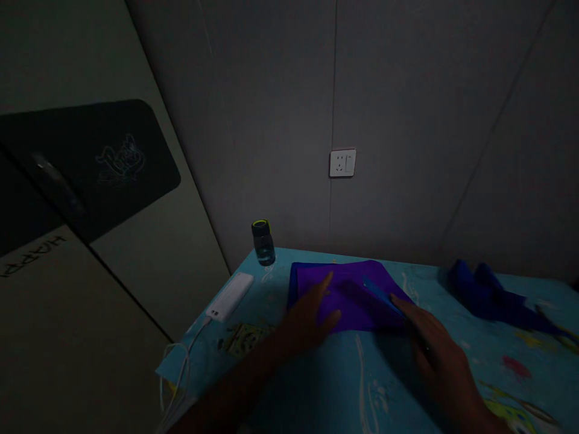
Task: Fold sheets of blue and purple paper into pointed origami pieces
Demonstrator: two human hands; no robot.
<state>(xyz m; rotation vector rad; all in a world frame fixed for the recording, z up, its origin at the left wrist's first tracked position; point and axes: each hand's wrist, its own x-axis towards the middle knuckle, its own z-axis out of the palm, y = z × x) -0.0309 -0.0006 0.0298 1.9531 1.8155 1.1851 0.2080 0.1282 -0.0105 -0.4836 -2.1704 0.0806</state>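
Observation:
A purple sheet [357,295] lies on the table with a dark blue sheet [293,288] showing from under its left edge. Over the left part of the purple one is my left hand [312,313], its index finger and thumb spread and nothing in it. My right hand [436,343] is closed around a slim blade-shaped tool [382,295], blue toward the tip and dark near the grip. The tool slants over the right part of the purple sheet; its exact kind is hard to make out in the dim light.
A blue patterned cloth covers the table [407,374]. A bottle [263,243] stands at the back left corner, near a white power bank [230,296] with a white cable [187,355]. Crumpled blue cloth [486,295] lies at right. Behind is a wall with a socket [342,163].

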